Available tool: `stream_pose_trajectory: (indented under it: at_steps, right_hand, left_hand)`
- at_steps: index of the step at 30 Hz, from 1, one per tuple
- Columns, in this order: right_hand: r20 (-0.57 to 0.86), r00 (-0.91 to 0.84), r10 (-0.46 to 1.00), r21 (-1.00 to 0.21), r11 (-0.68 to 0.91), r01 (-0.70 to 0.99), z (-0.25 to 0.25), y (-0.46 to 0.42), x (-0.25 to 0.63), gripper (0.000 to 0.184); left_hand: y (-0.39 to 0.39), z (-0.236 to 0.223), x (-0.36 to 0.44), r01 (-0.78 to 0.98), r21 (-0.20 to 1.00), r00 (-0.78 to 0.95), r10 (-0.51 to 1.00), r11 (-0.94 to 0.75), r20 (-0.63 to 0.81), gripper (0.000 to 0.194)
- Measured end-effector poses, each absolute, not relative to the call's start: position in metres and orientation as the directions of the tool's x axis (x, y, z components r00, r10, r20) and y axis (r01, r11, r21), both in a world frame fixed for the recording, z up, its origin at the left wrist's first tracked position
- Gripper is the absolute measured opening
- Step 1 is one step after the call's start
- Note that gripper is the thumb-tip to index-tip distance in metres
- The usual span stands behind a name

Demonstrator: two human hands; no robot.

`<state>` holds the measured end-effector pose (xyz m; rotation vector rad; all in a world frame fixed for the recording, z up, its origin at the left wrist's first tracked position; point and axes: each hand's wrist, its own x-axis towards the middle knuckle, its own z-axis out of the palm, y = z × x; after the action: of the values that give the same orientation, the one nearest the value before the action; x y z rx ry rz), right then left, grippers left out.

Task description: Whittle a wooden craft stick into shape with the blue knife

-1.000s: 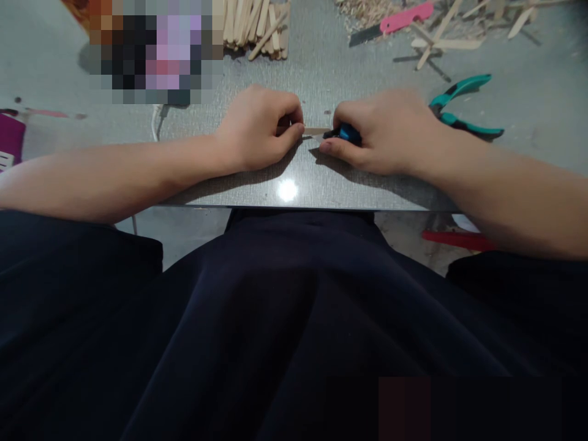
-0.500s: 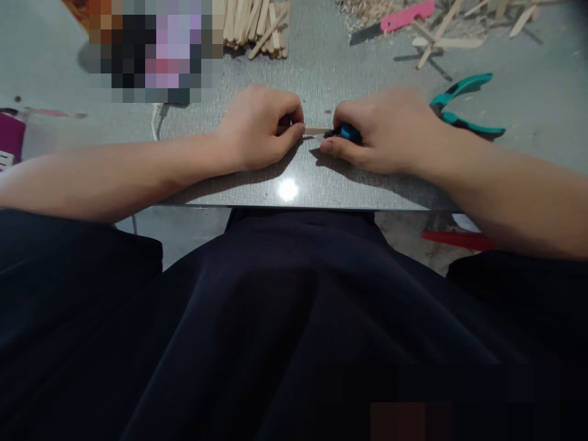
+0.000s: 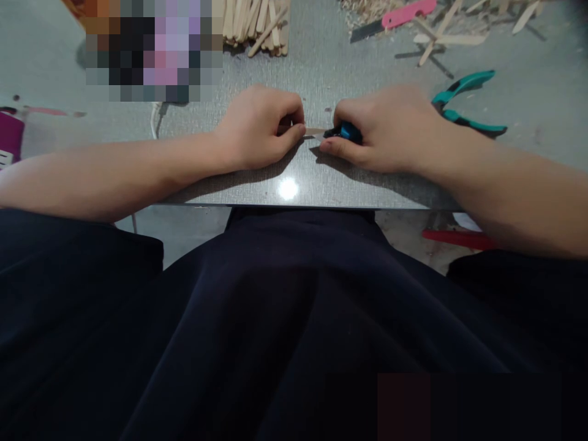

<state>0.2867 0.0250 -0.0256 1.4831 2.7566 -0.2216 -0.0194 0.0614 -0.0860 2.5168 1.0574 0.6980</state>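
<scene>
My left hand point(image 3: 266, 128) is closed, pinching a thin wooden stick point(image 3: 315, 130) between thumb and fingers just above the table. Most of the stick is hidden by that hand; its bare end points right. My right hand point(image 3: 381, 128) is wrapped round a utility knife point(image 3: 350, 131) with a blue and black handle. The knife's blade points left and meets or overlaps the stick's right end; whether it cuts into the wood I cannot tell.
Teal-handled pliers point(image 3: 473, 125) lie beyond my right wrist. Farther back are a pink-handled saw point(image 3: 408, 13), wood shavings point(image 3: 362, 13), crossed sticks point(image 3: 436, 38) and a stack of wooden sticks point(image 3: 255, 27). A white cable point(image 3: 156, 119) lies behind my left forearm. The table edge point(image 3: 298, 206) is near my lap.
Both hands keep almost the same place and grip. The view has shifted very slightly; nothing has been picked up or let go.
</scene>
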Motion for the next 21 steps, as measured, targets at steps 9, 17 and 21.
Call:
stream_pose_trajectory:
  at_steps: [9,17,21]
  right_hand:
    - [-0.166,-0.521,0.837,-0.123,0.506,0.853,-0.011,0.018,0.281,0.07]
    - [-0.212,-0.531,0.82,-0.085,0.526,0.846,-0.007,0.017,0.281,0.07]
    - [-0.236,-0.529,0.815,-0.087,0.525,0.847,-0.004,0.016,0.281,0.071]
  left_hand:
    - [0.046,-0.063,-0.016,0.635,0.405,0.627,0.746,-0.657,0.227,0.039]
    - [0.045,-0.062,-0.015,0.65,0.386,0.647,0.743,-0.655,0.173,0.043]
    - [0.048,-0.065,-0.017,0.628,0.391,0.664,0.725,-0.672,0.18,0.048]
